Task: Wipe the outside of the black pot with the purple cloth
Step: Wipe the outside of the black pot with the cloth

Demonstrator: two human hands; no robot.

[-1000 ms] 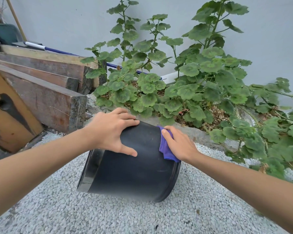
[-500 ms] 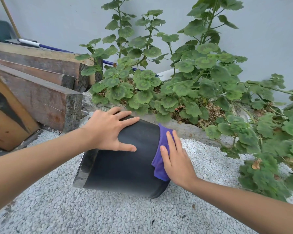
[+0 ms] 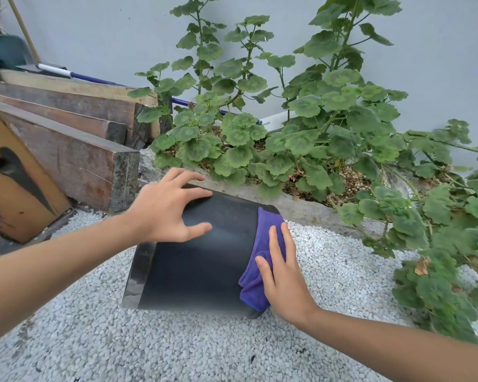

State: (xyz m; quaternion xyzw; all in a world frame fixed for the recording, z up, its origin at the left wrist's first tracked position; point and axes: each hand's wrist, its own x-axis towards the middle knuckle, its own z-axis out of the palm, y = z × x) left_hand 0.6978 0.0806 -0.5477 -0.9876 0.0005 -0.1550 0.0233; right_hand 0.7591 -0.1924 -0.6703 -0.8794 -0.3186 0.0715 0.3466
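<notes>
The black pot (image 3: 202, 260) is laid on its side on the white gravel (image 3: 177, 348), rim end pointing left and base end to the right. The opening itself can't be seen, only the glossy rim band at the left edge. The pot's underside and far wall are hidden from this angle.

It's steadied by the left hand (image 3: 166, 210), which is spread over the upper wall near the rim with fingers splayed and slightly bent, fingertips pressed on the plastic. Nothing is really gripped there.

The purple cloth (image 3: 259, 260) is draped over the base end of the pot and pressed against it by the right hand (image 3: 283, 271), fingers laid flat and mostly straight on top of the fabric. A bunched fold is poking out under the thumb side. How far the cloth wraps round the base can't be made out, since that part is covered by the hand and the pot's curve.

Behind the pot, a raised concrete bed edge (image 3: 301, 208) is seen with geranium plants (image 3: 287, 139) spilling over it. Stacked timber beams (image 3: 75, 150) are piled at left, cut off by the frame. A blue-and-white handle (image 3: 67, 74) is lying across them, its far end lost behind the leaves. Both forearms are cropped at the bottom corners.
</notes>
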